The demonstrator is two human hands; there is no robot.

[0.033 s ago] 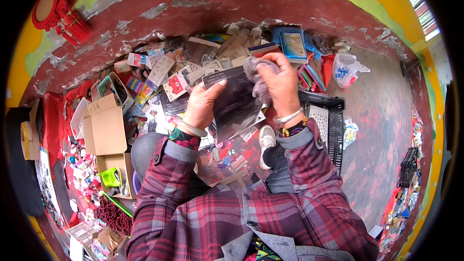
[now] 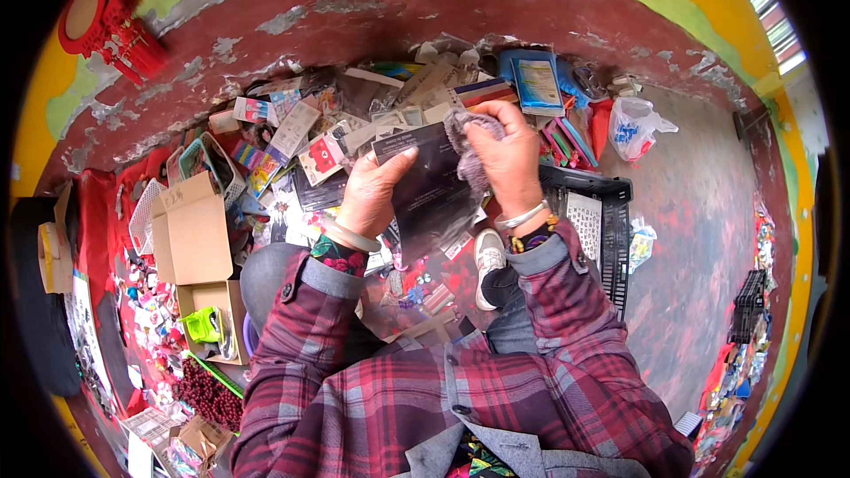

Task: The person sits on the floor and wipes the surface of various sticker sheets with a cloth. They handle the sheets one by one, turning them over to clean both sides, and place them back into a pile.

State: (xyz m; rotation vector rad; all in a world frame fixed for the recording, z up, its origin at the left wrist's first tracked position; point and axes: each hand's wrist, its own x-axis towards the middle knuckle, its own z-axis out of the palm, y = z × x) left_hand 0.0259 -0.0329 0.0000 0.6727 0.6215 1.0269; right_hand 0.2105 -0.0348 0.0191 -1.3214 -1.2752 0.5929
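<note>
Left hand [image 2: 376, 190] pinches the dark flat packet [image 2: 427, 186] mid-frame; right hand [image 2: 509, 155] rubs it with a soft grey cloth [image 2: 467, 137]; light, flexible, best edge-held.

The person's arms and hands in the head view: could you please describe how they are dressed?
Both arms wear red-and-grey plaid sleeves. The left hand has a pale bangle and a floral cuff at the wrist; the right hand has a pale bangle and a dark beaded band. Both hands are bare.

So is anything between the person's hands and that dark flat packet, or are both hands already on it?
Nothing visible is in the way. The left hand grips the dark flat packet directly at its left edge. The right hand presses a grey cloth onto the packet's upper right, so there the cloth lies between hand and packet.
</note>
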